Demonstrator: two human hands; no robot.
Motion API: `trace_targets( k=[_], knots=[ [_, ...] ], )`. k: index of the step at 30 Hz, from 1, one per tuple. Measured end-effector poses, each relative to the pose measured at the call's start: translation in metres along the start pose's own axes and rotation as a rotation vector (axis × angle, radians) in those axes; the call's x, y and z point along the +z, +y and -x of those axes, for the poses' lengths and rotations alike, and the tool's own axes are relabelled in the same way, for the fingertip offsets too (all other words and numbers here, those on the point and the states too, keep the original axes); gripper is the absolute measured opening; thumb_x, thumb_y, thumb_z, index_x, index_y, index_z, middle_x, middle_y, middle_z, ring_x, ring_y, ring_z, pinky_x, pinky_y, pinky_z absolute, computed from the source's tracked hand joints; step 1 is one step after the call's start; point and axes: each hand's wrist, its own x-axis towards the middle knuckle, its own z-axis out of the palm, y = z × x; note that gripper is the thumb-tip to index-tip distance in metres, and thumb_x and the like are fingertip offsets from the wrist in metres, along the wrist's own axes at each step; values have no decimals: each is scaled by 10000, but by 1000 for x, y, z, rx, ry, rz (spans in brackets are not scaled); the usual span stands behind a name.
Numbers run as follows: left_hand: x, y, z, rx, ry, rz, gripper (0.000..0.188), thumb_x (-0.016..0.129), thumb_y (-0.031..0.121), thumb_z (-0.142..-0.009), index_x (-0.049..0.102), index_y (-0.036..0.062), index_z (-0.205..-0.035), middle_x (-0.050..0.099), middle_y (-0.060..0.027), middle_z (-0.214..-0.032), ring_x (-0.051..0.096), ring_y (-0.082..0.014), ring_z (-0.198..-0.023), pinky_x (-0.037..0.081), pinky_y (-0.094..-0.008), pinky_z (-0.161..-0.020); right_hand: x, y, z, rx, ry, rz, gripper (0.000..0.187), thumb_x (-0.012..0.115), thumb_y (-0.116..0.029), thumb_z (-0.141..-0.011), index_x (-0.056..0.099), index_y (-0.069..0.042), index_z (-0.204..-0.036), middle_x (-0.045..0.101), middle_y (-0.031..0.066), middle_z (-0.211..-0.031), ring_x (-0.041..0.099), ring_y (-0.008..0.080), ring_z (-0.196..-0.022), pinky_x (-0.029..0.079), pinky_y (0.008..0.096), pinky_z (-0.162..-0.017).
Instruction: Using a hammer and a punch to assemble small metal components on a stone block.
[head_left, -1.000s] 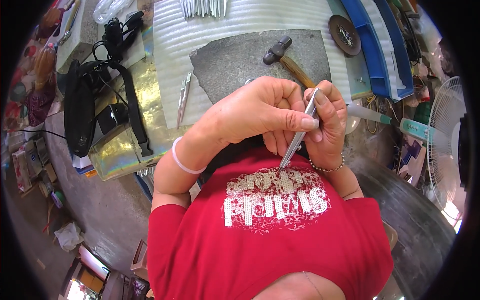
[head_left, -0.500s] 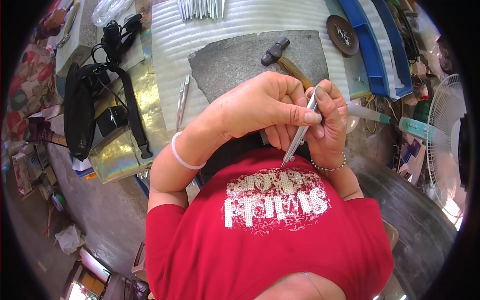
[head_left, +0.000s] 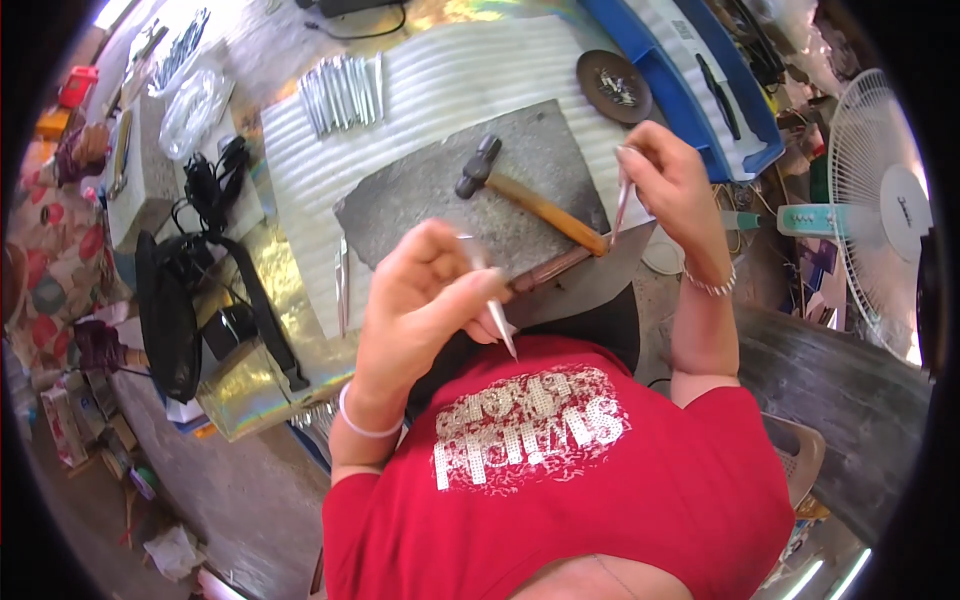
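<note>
We take the grey stone slab [head_left: 410,205] as landmark. On the near side of the slab, the left hand [head_left: 415,300] pinches a slim silver piece [head_left: 502,325], fingers curled; its long axis slants, tip pointing back toward the wearer's shirt and slightly right. At the slab's right corner, the right hand [head_left: 678,185] holds a thin metal piece [head_left: 622,205] between thumb and fingers, its long axis near vertical in view, lower end directed at the hammer handle's end; we cannot tell whether they touch. The hammer [head_left: 535,205] lies across the slab, head away from us. Containers: beyond the slab to the right, we see a round brown dish [head_left: 592,97] holding small silver bits [head_left: 620,88]; farther right, a blue tray [head_left: 650,65] containing a white sheet and a dark, slender object [head_left: 718,97]. Left of the slab, we note silver tweezers [head_left: 343,285]; beyond it, a row of silver tools [head_left: 340,95].
</note>
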Motion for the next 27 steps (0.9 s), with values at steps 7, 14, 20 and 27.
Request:
trace_targets(
  k=[7, 14, 20, 27],
  knots=[
    [6, -19, 1, 246, 158, 495, 103, 486, 52, -930, 428, 70, -1014, 549, -84, -932, 665, -228, -768, 596, -368, -703, 16, 34, -23, -252, 198, 621, 239, 599, -83, -797, 556, -29, -1026, 584, 151, -879, 592, 274, -678, 453, 339, -614],
    [15, -42, -5, 146, 149, 696, 61, 509, 89, -938, 470, 92, -986, 573, -78, -915, 623, -193, -790, 535, -294, -664, 71, -37, 40, -404, -270, -470, 263, 673, 14, -784, 610, -1, -1039, 590, 55, -849, 574, 55, -690, 455, 182, -561],
    [8, -37, 10, 132, 109, 354, 101, 560, 17, -880, 486, 14, -949, 598, -119, -903, 617, -181, -807, 526, -304, -735, 77, -34, 42, -101, -213, -944, 71, 583, 44, -852, 583, 17, -918, 544, 18, -792, 536, 26, -613, 375, 163, -483],
    [9, -25, 28, -68, 61, -116, 127, 613, -12, -850, 534, -32, -948, 659, -108, -829, 643, -123, -748, 519, -224, -681, 87, -42, 45, 150, -443, -927, 57, 594, -13, -869, 568, 8, -914, 575, -5, -809, 541, 15, -712, 429, 161, -589]
  ],
)
